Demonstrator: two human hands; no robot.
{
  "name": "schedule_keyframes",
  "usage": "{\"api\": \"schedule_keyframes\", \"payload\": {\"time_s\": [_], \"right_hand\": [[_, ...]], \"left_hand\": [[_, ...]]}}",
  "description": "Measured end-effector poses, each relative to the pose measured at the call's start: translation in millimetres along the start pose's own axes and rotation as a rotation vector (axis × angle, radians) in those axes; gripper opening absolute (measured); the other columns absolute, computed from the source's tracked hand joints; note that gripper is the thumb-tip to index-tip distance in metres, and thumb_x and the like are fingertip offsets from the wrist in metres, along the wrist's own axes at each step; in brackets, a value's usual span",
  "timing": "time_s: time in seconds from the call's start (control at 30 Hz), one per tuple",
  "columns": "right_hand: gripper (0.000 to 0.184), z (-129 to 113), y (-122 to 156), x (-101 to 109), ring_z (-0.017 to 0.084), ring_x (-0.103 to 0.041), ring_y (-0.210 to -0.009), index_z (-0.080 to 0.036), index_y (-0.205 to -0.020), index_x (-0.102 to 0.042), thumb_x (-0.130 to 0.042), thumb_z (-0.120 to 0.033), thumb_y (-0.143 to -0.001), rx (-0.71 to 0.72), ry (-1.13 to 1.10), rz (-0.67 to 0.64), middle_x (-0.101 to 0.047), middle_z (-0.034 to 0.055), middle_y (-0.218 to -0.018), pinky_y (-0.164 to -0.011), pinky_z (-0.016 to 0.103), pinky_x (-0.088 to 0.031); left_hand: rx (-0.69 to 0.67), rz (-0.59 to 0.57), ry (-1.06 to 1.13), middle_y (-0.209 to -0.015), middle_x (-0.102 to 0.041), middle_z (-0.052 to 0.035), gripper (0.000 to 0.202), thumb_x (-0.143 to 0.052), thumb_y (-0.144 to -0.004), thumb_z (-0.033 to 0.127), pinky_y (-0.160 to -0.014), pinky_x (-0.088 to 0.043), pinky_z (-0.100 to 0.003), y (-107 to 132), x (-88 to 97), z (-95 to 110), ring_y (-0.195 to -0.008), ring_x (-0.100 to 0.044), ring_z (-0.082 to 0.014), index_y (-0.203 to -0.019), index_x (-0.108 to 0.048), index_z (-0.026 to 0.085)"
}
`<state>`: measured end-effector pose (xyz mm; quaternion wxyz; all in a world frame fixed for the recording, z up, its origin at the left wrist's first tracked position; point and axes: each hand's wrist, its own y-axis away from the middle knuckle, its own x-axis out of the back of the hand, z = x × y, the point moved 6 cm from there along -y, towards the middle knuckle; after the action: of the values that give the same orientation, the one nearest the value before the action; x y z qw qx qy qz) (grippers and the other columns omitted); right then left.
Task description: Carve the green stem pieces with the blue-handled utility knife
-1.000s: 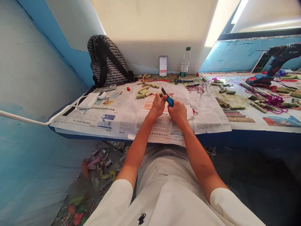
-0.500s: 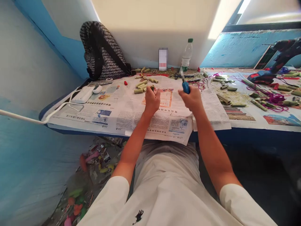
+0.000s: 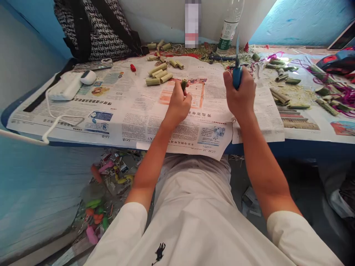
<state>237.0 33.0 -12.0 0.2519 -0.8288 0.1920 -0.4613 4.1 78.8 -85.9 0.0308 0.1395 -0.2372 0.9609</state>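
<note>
My left hand (image 3: pixel 179 102) is closed around a short green bamboo piece (image 3: pixel 184 84), whose top end pokes out above the fingers. In my right hand (image 3: pixel 242 94) is a knife with a blue handle (image 3: pixel 237 77), its narrow blade (image 3: pixel 237 46) pointing up and away. The two hands are well apart above the newspaper (image 3: pixel 155 129) that covers the table. Several cut bamboo pieces (image 3: pixel 159 75) lie together just beyond my left hand, and a few smaller ones (image 3: pixel 176 64) lie farther back.
At the left are a white power strip (image 3: pixel 66 85) with a cable and a patterned bag (image 3: pixel 95 29). A plastic bottle (image 3: pixel 227 35) stands at the back. Bamboo scraps (image 3: pixel 280 94), purple string (image 3: pixel 337 92) and a power drill (image 3: pixel 337 62) occupy the right side. Litter (image 3: pixel 111 170) covers the floor.
My right hand has moved right, away from my left hand, and the knife blade now points more upright. The view has tilted down and come closer to the table.
</note>
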Motion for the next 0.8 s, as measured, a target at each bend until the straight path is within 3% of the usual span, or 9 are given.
{"api": "schedule_keyframes", "payload": {"time_s": [0.1, 0.27, 0.6, 0.8], "right_hand": [[0.059, -1, 10, -8, 0.022, -0.064, -0.078, -0.022, -0.095, -0.064, -0.034, -0.070, -0.112, -0.041, 0.030, 0.022, -0.061, 0.0043, -0.077, -0.071, 0.036, -0.042], [0.048, -11, 23, -28, 0.027, -0.063, -0.082, -0.023, -0.090, -0.066, -0.048, -0.063, -0.108, 0.003, 0.142, -0.126, -0.062, 0.0076, -0.073, -0.073, 0.038, -0.042], [0.034, -19, 27, -36, 0.028, -0.062, -0.081, -0.021, -0.091, -0.074, -0.057, -0.050, -0.101, 0.029, 0.216, -0.318, -0.069, 0.0117, -0.079, -0.071, 0.038, -0.040], [0.021, -26, 28, -36, 0.026, -0.060, -0.075, -0.020, -0.086, -0.073, -0.061, -0.036, -0.092, 0.080, 0.270, -0.360, -0.069, 0.0110, -0.076, -0.067, 0.036, -0.035]], "left_hand": [[0.021, -0.073, -0.030, -0.108, -0.057, -0.0054, 0.023, -0.060, -0.108, 0.031, -0.107, -0.051, -0.044, 8, -8.2, 14, -0.114, -0.065, -0.0225, -0.129, -0.052, 0.027], [-0.019, -0.165, -0.053, -0.097, -0.055, -0.0032, 0.021, -0.062, -0.107, 0.033, -0.089, -0.055, -0.037, 15, -18.9, 36, -0.093, -0.063, -0.0179, -0.125, -0.055, 0.027], [-0.014, -0.254, 0.018, -0.091, -0.046, -0.0032, 0.041, -0.072, -0.098, 0.059, -0.089, -0.053, -0.040, 29, -21.8, 53, -0.097, -0.062, -0.0227, -0.113, -0.056, 0.025], [0.022, -0.290, 0.079, -0.084, -0.045, -0.0019, 0.051, -0.074, -0.092, 0.069, -0.080, -0.049, -0.037, 30, -19.0, 61, -0.086, -0.058, -0.0201, -0.111, -0.058, 0.024]]}}
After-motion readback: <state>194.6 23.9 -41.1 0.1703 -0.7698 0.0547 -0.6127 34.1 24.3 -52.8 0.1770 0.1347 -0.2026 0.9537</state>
